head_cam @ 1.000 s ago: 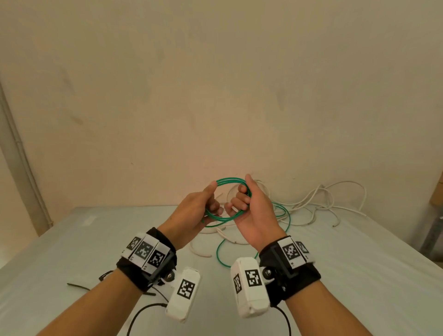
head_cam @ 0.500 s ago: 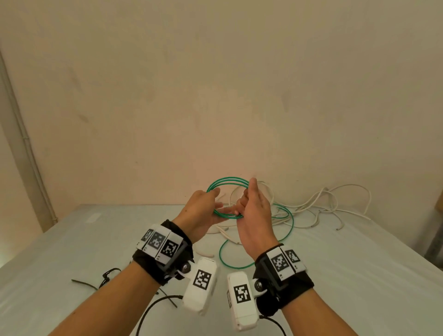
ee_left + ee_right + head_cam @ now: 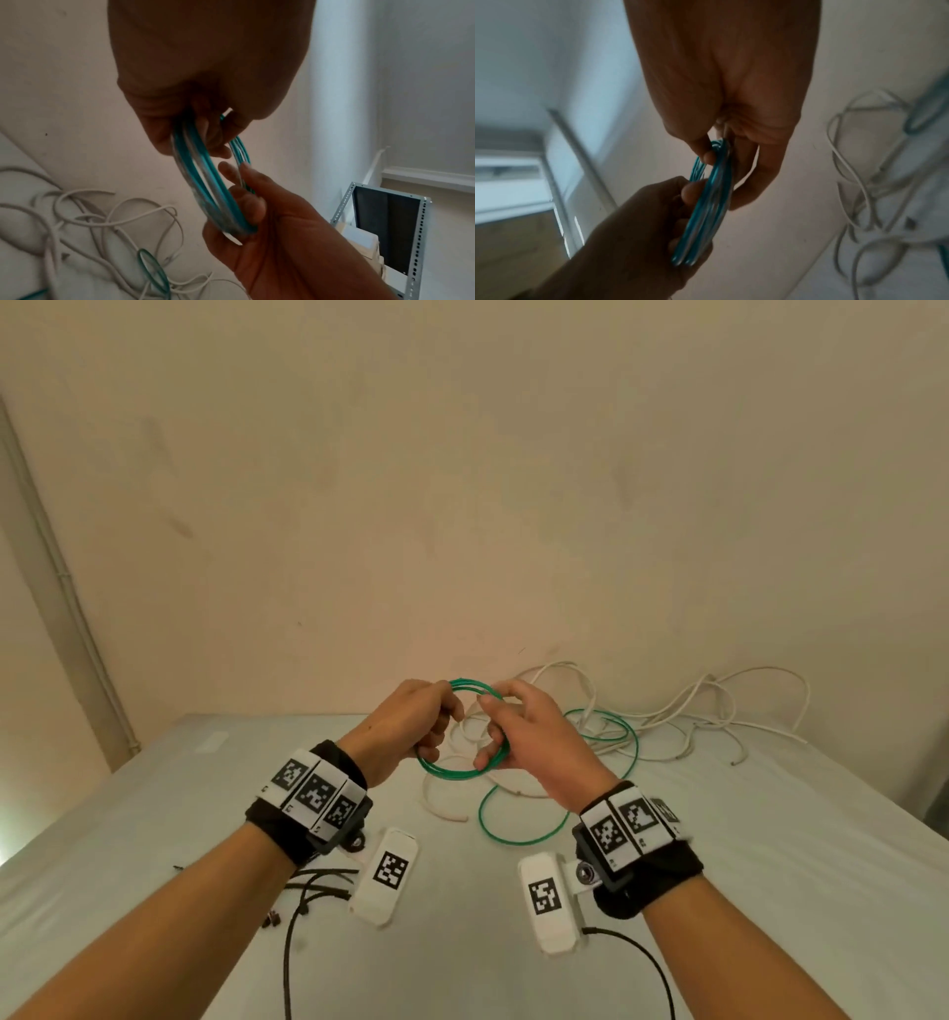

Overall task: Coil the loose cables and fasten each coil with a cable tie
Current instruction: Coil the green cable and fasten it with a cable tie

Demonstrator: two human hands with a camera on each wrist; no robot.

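A green cable coil (image 3: 452, 770) of several turns is held up above the table between both hands. My left hand (image 3: 411, 731) grips the coil's left side, fingers curled round the strands (image 3: 203, 176). My right hand (image 3: 518, 737) pinches its right side, thumb and fingers closed on the loops (image 3: 713, 194). The rest of the green cable (image 3: 513, 837) trails loose onto the table below the right hand. A tangle of white cable (image 3: 693, 711) lies at the back right. Black cable ties (image 3: 318, 880) lie by my left forearm.
The grey-white table (image 3: 770, 865) ends at a beige wall close behind the hands. A short white cable piece (image 3: 441, 809) lies under the coil. A metal shelf frame (image 3: 416, 233) stands off to the right. Black wrist-camera leads (image 3: 290, 947) trail near the front edge.
The hands have drawn slightly apart and lowered. The right hand shifted its hold round the coil's right side, and another length of green cable has been laid into the coil.
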